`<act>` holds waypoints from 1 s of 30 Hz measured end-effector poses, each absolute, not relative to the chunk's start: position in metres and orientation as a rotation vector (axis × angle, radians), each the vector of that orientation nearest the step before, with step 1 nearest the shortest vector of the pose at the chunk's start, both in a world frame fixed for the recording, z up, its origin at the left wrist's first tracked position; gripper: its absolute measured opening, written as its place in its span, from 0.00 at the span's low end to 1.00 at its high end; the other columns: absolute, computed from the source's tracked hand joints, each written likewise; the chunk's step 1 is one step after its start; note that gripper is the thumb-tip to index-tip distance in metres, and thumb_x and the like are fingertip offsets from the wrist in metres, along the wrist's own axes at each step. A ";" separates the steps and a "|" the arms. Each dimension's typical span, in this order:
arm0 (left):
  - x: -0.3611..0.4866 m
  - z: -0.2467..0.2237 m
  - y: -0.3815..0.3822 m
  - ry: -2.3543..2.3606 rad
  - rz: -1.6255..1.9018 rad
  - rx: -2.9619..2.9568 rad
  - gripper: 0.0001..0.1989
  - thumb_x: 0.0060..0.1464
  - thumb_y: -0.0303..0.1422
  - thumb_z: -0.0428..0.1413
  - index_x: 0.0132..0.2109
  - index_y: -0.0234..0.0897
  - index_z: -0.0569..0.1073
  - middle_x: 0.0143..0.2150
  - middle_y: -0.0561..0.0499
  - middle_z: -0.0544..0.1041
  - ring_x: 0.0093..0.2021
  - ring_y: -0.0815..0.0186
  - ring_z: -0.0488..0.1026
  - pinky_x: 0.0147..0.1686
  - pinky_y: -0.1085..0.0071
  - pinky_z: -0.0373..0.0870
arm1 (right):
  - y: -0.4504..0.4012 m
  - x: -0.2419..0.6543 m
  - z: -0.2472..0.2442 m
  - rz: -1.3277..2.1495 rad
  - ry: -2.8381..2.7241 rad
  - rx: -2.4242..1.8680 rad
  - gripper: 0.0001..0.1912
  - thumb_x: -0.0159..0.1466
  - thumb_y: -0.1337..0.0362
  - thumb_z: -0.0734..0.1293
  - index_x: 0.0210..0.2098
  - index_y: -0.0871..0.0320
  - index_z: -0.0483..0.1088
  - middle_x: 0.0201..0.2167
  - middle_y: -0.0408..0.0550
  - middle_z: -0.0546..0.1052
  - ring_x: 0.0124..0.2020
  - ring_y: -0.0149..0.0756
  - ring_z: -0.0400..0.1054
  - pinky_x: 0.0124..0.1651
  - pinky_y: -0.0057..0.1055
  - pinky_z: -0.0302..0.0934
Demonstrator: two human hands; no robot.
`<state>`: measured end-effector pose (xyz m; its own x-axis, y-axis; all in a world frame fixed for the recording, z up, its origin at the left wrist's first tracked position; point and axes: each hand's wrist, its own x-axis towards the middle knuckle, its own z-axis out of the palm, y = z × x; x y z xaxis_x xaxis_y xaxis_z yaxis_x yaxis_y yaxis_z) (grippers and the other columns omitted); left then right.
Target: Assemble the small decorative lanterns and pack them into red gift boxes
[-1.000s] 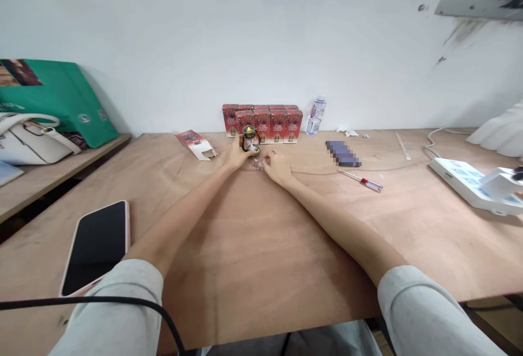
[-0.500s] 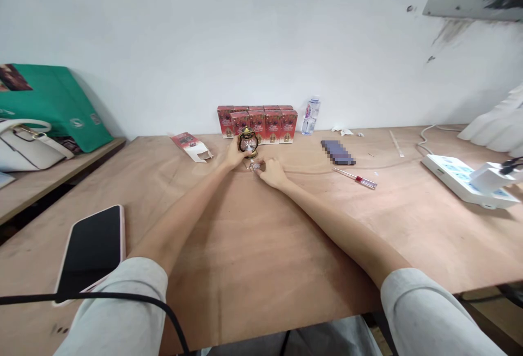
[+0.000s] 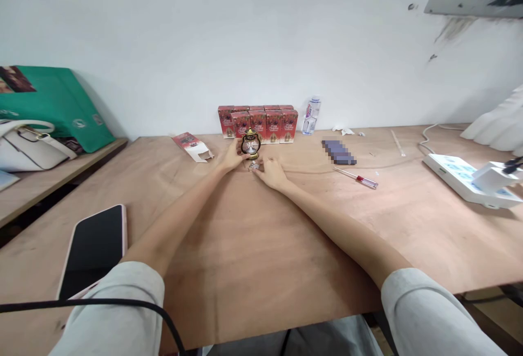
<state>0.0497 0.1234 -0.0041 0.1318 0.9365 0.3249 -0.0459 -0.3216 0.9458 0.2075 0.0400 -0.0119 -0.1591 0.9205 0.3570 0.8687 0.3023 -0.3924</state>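
Observation:
A small black and gold lantern stands upright, tilted little if at all, before the red boxes, with my left hand gripping its left side and base. Just right of the lantern's foot, my right hand is closed, its fingertips at small shiny pieces on the tabletop. Those pieces are too small to make out, and whether one is pinched is hidden.
Several red boxes and a bottle stand along the wall. An opened box lies left; a screwdriver, a pixelated object and a power strip lie right. A phone lies front left.
The lantern and my left hand have shifted slightly to the right. My right hand stays at the small pieces, its fingers slightly changed.

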 end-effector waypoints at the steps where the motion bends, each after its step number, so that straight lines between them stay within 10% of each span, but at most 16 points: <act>1: 0.047 -0.005 0.122 0.926 1.337 1.507 0.27 0.29 0.18 0.67 0.40 0.37 0.69 0.40 0.50 0.75 0.47 0.63 0.73 0.51 0.67 0.69 | 0.040 0.207 -0.012 0.129 -2.050 -1.588 0.17 0.63 0.59 0.67 0.48 0.62 0.68 0.44 0.58 0.78 0.51 0.47 0.68 0.49 0.39 0.61; 7: 0.042 -0.010 0.118 0.986 1.298 1.548 0.28 0.30 0.22 0.68 0.42 0.38 0.69 0.35 0.52 0.76 0.39 0.64 0.74 0.48 0.66 0.70 | 0.040 0.207 -0.012 0.130 -2.058 -1.585 0.17 0.63 0.61 0.67 0.49 0.62 0.67 0.44 0.59 0.78 0.52 0.48 0.68 0.50 0.40 0.61; 30: 0.038 -0.020 0.120 1.117 1.387 1.505 0.33 0.32 0.23 0.66 0.50 0.33 0.66 0.55 0.39 0.74 0.58 0.53 0.70 0.60 0.53 0.64 | 0.107 0.218 0.045 -0.056 -1.758 -1.427 0.23 0.59 0.77 0.54 0.53 0.64 0.62 0.54 0.58 0.71 0.57 0.46 0.60 0.59 0.44 0.55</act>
<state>0.0380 0.1200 -0.0203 0.0143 0.9532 0.3021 0.0916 -0.3021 0.9489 0.2181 0.1068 0.0447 0.0109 0.7828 0.6222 0.8207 0.3485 -0.4528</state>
